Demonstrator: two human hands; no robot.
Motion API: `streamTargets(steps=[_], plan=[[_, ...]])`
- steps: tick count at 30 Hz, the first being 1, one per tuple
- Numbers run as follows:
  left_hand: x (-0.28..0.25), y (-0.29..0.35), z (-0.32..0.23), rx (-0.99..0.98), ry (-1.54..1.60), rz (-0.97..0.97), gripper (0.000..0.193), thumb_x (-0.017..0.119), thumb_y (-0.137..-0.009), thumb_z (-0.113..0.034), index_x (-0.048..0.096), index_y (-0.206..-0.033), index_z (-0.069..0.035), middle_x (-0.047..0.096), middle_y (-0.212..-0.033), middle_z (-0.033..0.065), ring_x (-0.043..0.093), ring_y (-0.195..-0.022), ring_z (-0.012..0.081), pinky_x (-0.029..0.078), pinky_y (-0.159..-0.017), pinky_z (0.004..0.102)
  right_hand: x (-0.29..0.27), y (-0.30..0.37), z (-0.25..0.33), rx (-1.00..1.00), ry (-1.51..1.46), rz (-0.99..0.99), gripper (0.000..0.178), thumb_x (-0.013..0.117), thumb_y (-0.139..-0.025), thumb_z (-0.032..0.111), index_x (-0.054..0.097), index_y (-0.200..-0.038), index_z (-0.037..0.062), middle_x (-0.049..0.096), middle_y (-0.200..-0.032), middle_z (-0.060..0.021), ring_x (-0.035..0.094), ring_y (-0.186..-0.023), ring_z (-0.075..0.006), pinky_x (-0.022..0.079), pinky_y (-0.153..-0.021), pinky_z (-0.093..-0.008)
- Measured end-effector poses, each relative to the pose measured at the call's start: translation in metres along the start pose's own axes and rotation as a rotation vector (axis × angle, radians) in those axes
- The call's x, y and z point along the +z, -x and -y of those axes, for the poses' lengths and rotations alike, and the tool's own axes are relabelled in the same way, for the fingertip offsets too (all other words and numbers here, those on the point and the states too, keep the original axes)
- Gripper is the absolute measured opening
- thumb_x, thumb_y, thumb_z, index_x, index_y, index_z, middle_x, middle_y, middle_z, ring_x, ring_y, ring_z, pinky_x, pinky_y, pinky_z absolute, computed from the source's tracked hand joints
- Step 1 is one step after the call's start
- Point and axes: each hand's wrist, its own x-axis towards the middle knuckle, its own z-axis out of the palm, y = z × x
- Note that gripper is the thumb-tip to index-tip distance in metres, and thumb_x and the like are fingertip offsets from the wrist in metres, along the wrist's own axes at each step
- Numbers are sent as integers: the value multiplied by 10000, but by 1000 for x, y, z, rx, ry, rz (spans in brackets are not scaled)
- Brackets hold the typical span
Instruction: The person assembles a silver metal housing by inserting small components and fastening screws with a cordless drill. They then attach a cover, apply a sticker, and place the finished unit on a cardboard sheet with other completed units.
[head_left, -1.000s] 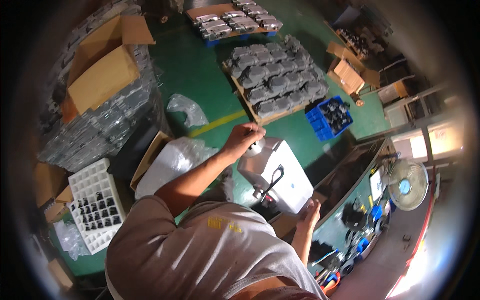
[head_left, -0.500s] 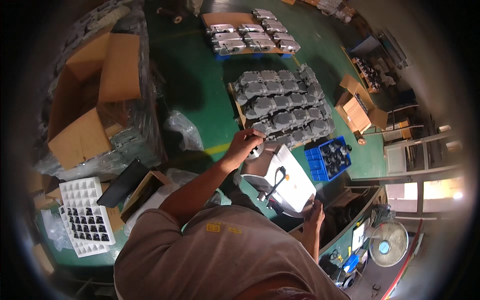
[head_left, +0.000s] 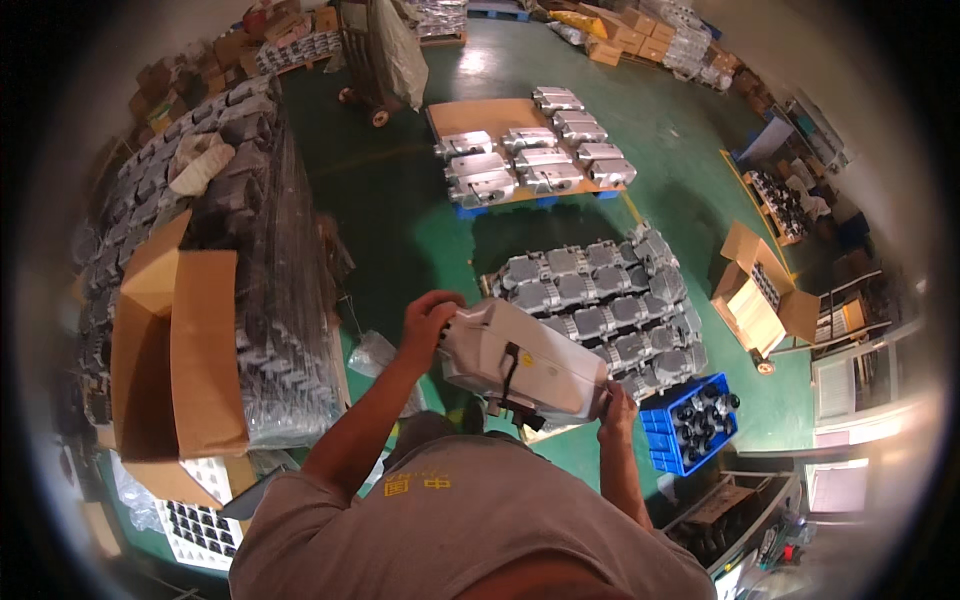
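Between my two hands a silver boxy unit (head_left: pixel 545 365), like an air heater, is held up in front of my body, lying lengthwise. A short black cable (head_left: pixel 510 372) runs over its side, and black fittings hang at its lower edge. My left hand (head_left: pixel 430 322) is closed round its left end, near a dark round opening. At the right end my right hand (head_left: pixel 616 410) grips the unit with thumb and fingers; part of those fingers is hidden behind it. Beyond the unit, rows of grey metal housings (head_left: pixel 605 310) are stacked on a pallet.
Farther off, several similar silver units (head_left: pixel 540 180) stand on a cardboard-topped pallet. A blue crate (head_left: pixel 660 445) of black round parts is at right, by an open carton (head_left: pixel 790 315). At left are a large open carton (head_left: pixel 205 350), a wrapped stack (head_left: pixel 290 330) and white trays (head_left: pixel 190 560).
The silver unit has swung left and away from the workbench with both hands on it. My view has lifted, so the pallets sit lower in the picture and more floor shows.
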Motion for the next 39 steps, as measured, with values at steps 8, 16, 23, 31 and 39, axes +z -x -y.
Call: streamTargets(steps=[8,16,23,31,39], plan=[[-72,-161,-28,47,65,-153,196,583,-918,-102,718,-1030,-14,696,-942,26,624,-842,97,501,-772,249,194,-120,37,-1,115,235,164,696,-869,245,665,-772,118,517,-631,40,476,-527,-82,368,-489,-271],[-138,-366,-45,-40,33,-174,202,605,-896,-139,732,-1001,-22,690,-883,15,612,-777,101,491,-713,265,367,-213,65,68,203,45,180,709,-838,223,683,-763,61,542,-649,34,475,-546,-92,362,-496,-299],[-181,-532,-104,-53,-15,-144,186,610,-899,-129,742,-985,-29,705,-909,17,611,-780,86,486,-708,257,502,-288,71,110,152,44,368,613,-933,378,683,-989,21,693,-886,-95,651,-738,-213,510,-643,-350],[-229,-734,-140,-84,-49,-122,186,617,-893,-130,743,-981,-25,711,-891,11,615,-777,93,487,-730,261,686,-402,66,66,12,8,436,630,-924,403,725,-959,-21,682,-797,-57,582,-649,-176,443,-590,-335],[-308,-925,-177,-83,-72,-250,205,602,-899,-158,734,-995,-33,688,-897,17,598,-773,107,484,-718,276,906,-508,129,90,91,201,369,634,-931,363,723,-931,5,640,-727,-23,532,-570,-126,393,-529,-287]])
